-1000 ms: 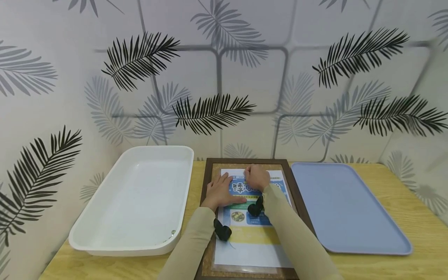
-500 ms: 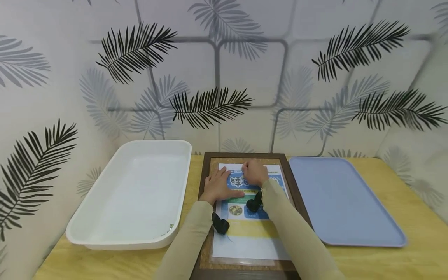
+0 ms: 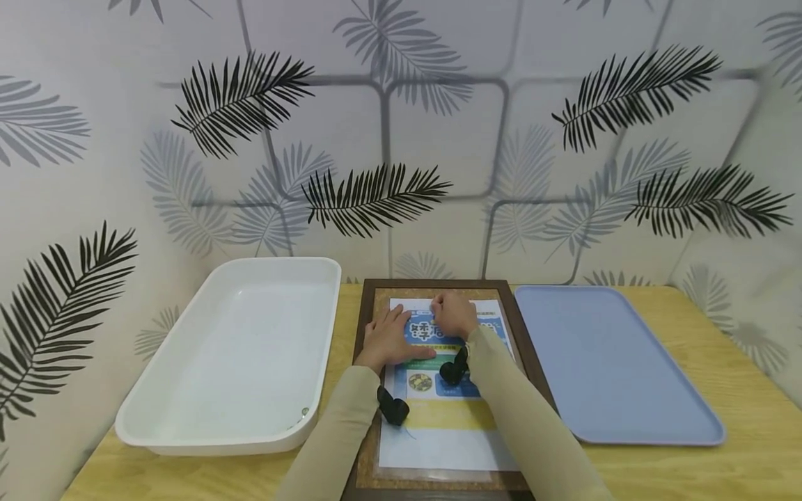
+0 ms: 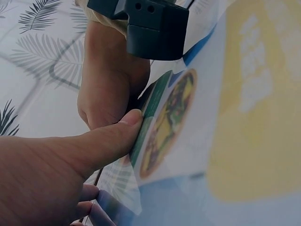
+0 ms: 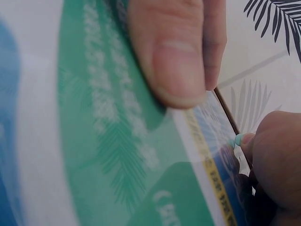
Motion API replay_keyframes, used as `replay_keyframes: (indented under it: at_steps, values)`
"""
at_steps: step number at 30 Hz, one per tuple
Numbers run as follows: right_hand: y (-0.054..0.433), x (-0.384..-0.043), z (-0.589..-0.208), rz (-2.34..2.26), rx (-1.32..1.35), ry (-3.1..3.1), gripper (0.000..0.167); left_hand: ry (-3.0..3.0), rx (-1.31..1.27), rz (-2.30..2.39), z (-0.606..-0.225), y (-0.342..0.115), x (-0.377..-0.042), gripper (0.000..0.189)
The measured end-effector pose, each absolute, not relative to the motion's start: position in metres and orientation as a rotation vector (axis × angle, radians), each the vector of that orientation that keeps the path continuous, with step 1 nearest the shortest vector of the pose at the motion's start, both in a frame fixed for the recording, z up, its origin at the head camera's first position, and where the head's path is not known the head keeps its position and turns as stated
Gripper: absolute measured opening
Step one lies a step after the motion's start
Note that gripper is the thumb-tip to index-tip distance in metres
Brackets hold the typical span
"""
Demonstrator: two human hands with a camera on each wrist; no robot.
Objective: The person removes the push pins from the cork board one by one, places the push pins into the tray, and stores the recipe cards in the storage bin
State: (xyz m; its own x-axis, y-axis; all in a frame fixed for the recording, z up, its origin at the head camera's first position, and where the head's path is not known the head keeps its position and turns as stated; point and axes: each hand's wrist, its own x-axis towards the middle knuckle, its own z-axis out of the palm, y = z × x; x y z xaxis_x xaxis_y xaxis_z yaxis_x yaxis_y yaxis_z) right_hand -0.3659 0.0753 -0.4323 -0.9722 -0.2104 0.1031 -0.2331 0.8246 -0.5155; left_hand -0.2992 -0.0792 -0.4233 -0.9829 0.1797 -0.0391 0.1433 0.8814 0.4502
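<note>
In the head view, a printed poster (image 3: 438, 445) in clear film lies on a cork board (image 3: 370, 480) with a dark brown frame. My left hand (image 3: 390, 337) rests on its upper left part, fingers spread. The left thumb (image 4: 108, 141) presses on the green band near the round food picture, as the left wrist view shows. My right hand (image 3: 454, 316) is curled over the poster's top, near the middle. There it pinches a small teal push pin (image 5: 239, 139), mostly hidden by the fingers.
A deep white basin (image 3: 232, 362) stands left of the board, with a small mark or bit near its front right corner. To the right lies a flat blue tray (image 3: 614, 362). Behind the wooden table (image 3: 764, 417) rises a leaf-patterned wall (image 3: 438, 139).
The head view has tilted slightly, shifting the scene a little. Both hands keep their places on the poster, the right one still curled at its top.
</note>
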Motion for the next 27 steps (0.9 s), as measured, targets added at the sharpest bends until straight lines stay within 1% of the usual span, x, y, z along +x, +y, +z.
replay_keyframes:
  at_steps: [15, 22, 27]
  values:
    - [0.077, -0.368, -0.433, 0.878, 0.350, -2.941, 0.024, 2.967, 0.254, 0.720, -0.423, -0.078, -0.301, 0.090]
    - [0.083, -0.367, -0.431, 0.893, 0.383, -2.902, 0.022, 2.976, 0.256, 0.737, -0.424, -0.076, -0.303, 0.090]
    - [0.084, -0.364, -0.432, 0.904, 0.453, -2.907, 0.020, 2.964, 0.234, 0.736, -0.423, -0.078, -0.300, 0.091]
